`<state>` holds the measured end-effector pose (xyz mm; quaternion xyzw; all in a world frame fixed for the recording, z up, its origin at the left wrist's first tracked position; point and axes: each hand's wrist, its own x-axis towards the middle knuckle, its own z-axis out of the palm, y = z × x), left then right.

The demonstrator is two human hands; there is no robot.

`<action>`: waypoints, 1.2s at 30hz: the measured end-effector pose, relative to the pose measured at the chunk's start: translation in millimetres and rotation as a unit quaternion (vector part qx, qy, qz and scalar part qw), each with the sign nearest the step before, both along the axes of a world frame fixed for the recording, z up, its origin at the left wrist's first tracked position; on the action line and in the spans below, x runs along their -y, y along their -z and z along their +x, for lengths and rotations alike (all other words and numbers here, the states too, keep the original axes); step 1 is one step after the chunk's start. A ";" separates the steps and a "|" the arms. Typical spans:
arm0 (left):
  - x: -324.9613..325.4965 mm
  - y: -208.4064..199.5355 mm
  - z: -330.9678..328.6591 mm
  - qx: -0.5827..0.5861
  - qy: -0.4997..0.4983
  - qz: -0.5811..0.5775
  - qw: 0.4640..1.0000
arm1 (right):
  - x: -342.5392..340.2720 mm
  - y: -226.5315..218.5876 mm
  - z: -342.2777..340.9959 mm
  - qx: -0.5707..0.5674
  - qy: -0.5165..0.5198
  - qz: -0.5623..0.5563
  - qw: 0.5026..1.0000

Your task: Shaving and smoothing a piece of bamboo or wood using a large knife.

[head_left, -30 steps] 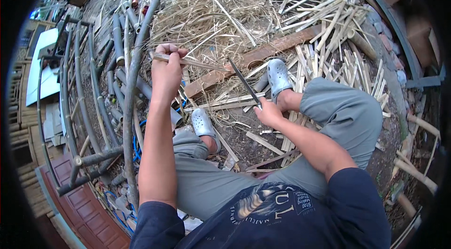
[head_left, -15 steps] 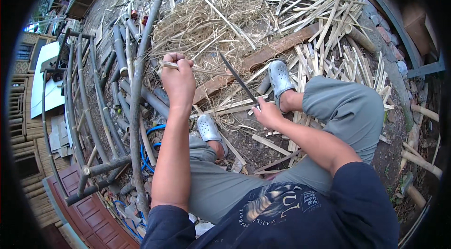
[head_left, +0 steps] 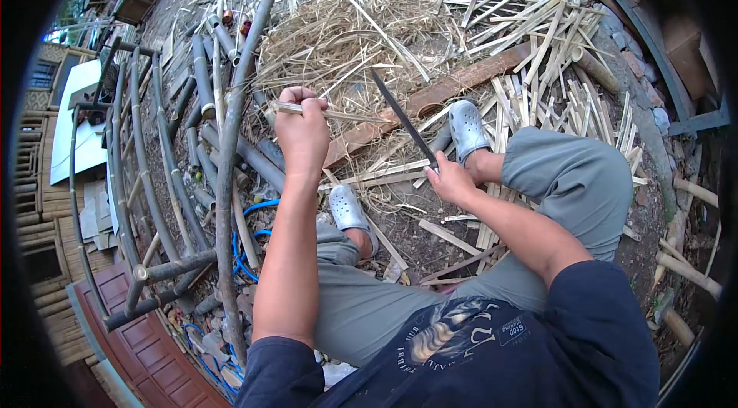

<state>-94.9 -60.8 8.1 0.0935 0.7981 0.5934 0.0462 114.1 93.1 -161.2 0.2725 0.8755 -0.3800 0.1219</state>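
Left hand's [head_left: 302, 131] grip encloses a pale bamboo strip [head_left: 289, 108], its tip near the long-bladed knife [head_left: 403, 116] gripped in the right hand [head_left: 452, 181]. Heaped slats [head_left: 547, 37] and shavings [head_left: 330, 46] suggest much cutting done; the held strip probably remains unfinished.

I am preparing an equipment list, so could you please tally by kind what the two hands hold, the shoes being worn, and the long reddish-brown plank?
Long dark knife, in the right hand: 1
Light strip, in the left hand: 1
Pale grey clogs, worn: 2
Reddish-brown plank: 1
Total: 5
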 end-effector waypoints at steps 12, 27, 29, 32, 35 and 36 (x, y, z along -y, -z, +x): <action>3.0 2.5 4.1 0.017 0.044 0.008 0.999 | -16.2 20.3 4.8 0.060 -0.036 0.004 0.998; 10.2 3.7 5.2 0.010 0.023 0.007 1.000 | -1.9 11.0 -2.8 0.042 -0.057 0.006 0.997; 7.0 0.4 6.5 0.009 0.026 0.015 1.000 | 0.3 9.2 -0.9 0.022 -0.044 0.016 0.999; 2.1 2.6 9.4 0.014 0.030 0.037 0.999 | -8.7 27.3 8.3 0.041 -0.042 0.030 0.998; 3.3 7.0 3.5 -0.003 0.034 0.019 0.999 | -9.7 42.7 9.6 0.052 -0.085 0.046 0.994; 8.0 6.1 6.9 -0.009 0.028 0.028 0.999 | -3.2 26.8 3.6 0.053 -0.089 0.042 0.994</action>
